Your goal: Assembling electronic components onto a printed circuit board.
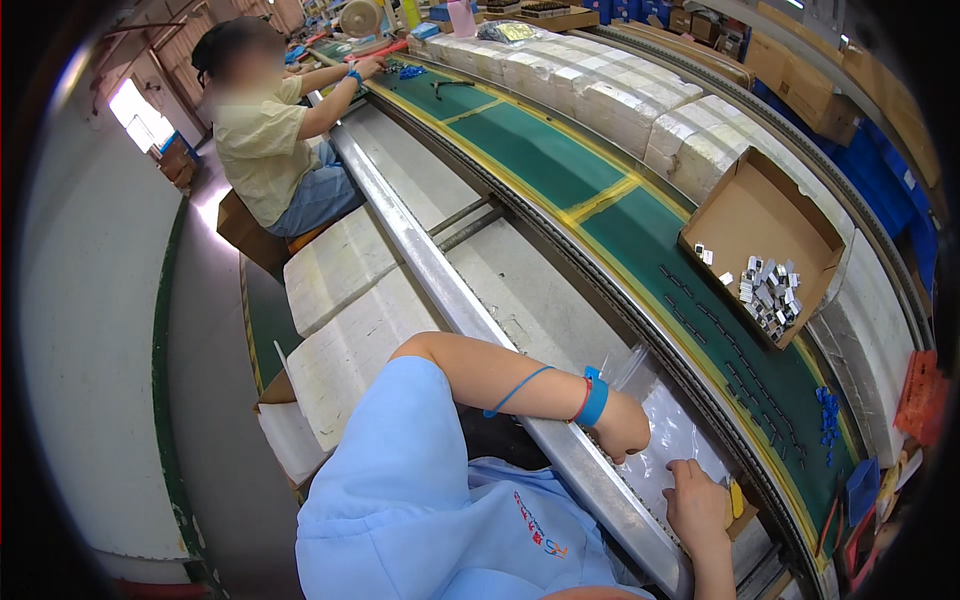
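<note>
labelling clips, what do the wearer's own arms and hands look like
Left arm: light-blue short sleeve, thin blue cord around the forearm, narrow red band and wider blue wristband. The left hand and right hand are gloveless; no band shows on the right wrist.

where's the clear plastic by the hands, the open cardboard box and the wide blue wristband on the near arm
clear plastic (684, 428): head view, its shiny sheet
open cardboard box (765, 212): head view, bare inside
wide blue wristband (595, 397): head view, the band's middle
</note>
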### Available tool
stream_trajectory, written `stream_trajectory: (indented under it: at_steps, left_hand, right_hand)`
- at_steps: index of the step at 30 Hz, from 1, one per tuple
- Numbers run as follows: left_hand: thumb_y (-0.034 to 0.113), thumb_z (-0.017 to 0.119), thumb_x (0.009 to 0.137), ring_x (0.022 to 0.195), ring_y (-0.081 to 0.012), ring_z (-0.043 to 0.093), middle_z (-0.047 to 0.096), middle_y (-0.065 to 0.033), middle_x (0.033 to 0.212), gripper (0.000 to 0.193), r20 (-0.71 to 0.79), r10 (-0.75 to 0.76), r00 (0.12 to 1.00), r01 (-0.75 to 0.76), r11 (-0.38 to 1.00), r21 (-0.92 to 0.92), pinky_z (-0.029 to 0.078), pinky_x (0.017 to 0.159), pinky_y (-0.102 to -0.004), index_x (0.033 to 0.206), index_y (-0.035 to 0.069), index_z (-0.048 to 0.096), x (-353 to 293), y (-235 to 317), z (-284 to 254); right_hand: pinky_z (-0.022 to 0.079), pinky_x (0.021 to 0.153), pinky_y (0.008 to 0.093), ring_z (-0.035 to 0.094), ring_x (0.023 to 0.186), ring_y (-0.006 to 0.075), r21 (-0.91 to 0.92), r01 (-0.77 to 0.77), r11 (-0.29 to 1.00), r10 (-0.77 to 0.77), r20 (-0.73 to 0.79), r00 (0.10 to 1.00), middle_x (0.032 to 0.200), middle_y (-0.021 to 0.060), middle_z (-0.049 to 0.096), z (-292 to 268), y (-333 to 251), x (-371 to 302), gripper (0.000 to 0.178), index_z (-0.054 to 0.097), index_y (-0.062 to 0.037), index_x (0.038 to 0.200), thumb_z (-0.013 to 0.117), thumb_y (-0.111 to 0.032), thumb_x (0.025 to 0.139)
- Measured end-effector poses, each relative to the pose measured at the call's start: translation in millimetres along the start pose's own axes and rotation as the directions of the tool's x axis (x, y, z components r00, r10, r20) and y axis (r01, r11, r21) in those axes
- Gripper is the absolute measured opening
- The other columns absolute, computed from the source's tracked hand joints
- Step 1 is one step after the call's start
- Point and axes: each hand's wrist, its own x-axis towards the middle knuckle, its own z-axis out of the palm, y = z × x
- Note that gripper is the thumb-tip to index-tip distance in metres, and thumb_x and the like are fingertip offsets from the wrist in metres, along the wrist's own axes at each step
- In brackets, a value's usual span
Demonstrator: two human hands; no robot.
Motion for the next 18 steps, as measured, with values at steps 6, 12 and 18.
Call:
stream_trajectory:
  at_steps: [6,12,18]
  left_hand:
    - [0.03,0.068,0.08,0.089,-0.0382,0.066,0.069,-0.02,0.09,0.031,0.014,-0.002,1.0,0.002,1.0,0.004,0.051,0.077,-0.0477,0.092,0.002,0.07,0.2,-0.7,1.1]
    - [0.03,0.068,0.08,0.088,-0.0383,0.066,0.069,-0.0201,0.09,0.031,0.027,-0.001,1.0,0.0,1.0,0.007,0.051,0.077,-0.048,0.092,0.002,0.07,2.4,-3.0,3.4]
    - [0.03,0.069,0.08,0.09,-0.0378,0.066,0.069,-0.0196,0.092,0.031,0.054,-0.009,0.998,0.008,1.0,0.03,0.051,0.078,-0.0477,0.094,0.002,0.07,0.6,0.4,-1.3]
  right_hand:
    - [0.052,0.065,0.0394,0.065,0.08,0.0288,-0.055,0.024,0.998,-0.02,0.075,0.997,0.092,0.0105,0.059,-1.9,-1.6,-1.8,0.043,0.057,-0.0065,0.11,0.076,-0.016,0.073]
    - [0.052,0.067,0.0418,0.065,0.078,0.0324,-0.011,0.007,1.0,-0.007,0.05,0.999,0.093,0.0118,0.062,-1.1,-3.2,-2.0,0.049,0.058,-0.0081,0.117,0.077,-0.018,0.073]
    - [0.052,0.068,0.0411,0.065,0.08,0.0325,-0.021,0.006,1.0,-0.004,0.084,0.996,0.094,0.0125,0.061,-1.9,-2.9,-2.1,0.05,0.058,-0.0082,0.119,0.076,-0.019,0.074]
